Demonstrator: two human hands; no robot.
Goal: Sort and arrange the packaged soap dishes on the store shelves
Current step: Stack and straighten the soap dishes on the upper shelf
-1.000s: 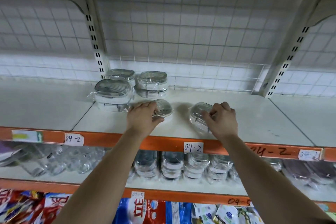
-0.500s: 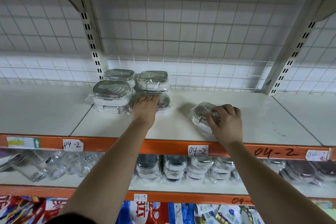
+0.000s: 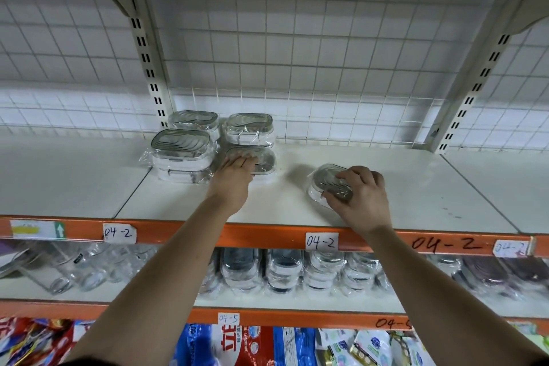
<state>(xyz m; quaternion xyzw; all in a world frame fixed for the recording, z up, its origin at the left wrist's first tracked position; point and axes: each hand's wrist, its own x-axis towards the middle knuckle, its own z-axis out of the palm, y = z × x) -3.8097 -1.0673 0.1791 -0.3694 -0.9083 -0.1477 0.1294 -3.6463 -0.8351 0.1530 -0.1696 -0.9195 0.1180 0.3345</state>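
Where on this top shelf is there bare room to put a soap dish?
Bare shelf runs from the dish under the right hand to the right upright, and left of the stacks. Crowded around the left hand; the lower shelf is packed.

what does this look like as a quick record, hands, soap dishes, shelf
left hand: straight fingers rest on front-right soap dish
right hand: fingers curled round lone soap dish, apart from the group
stacked soap dishes: three wrapped piles, beside and behind the front-right one
shelf: white, orange front edge
label: reads 04-2
lower dishes: more wrapped ones, one shelf down
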